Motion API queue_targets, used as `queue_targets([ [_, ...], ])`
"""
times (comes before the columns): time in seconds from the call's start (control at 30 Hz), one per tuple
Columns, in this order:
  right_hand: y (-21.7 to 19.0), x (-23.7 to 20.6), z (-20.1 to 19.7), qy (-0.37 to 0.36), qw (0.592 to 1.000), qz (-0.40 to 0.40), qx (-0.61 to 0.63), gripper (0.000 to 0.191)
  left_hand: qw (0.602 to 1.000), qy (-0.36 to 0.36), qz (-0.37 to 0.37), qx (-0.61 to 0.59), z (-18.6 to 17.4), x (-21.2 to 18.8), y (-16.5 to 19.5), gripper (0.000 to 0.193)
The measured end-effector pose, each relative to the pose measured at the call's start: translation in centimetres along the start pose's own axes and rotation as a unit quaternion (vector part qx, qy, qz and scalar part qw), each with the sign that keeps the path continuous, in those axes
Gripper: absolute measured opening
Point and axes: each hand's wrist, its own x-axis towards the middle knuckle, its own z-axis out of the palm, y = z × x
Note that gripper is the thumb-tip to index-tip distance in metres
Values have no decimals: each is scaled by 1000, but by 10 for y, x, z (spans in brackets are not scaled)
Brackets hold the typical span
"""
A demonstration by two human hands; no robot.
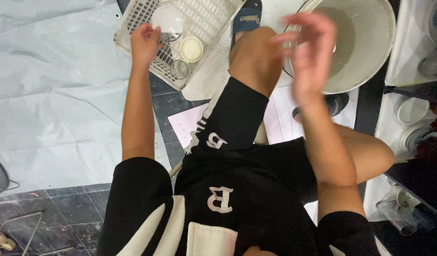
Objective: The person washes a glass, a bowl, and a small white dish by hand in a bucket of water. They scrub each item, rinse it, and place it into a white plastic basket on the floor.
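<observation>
Fingers of left hand (145, 42) curled around clear glass (168, 22) in white basket (128, 21); right hand (309, 52) blurred, fingers loosely spread, empty.

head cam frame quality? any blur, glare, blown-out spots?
Head view: the right hand is smeared by motion blur over the white bucket; the left hand at the white basket is sharp, touching a clear glass lid. Lighting is soft and even, with mild glare on that lid and faint shadows on the pale sheet. The right edge is dark.
</observation>
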Motion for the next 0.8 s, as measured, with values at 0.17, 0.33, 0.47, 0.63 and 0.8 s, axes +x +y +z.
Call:
queue_targets([
  [0.17,19,-11,103,-140,973,129,133,45,963,31,97,249,20,21,-32,25],
  [0.33,51,-22,122,-222,922,211,237,47,927,-14,26,375,39,55,-61,25],
  [0.47,68,-26,105,-225,898,237,295,56,900,-55,-29,431,52,68,-79,20],
  [0.63,73,-22,93,-125,868,256,406,67,862,-125,-147,469,70,81,-96,23],
  [0.8,71,-15,93,-35,846,262,464,70,829,-167,-182,503,75,96,-110,25],
])
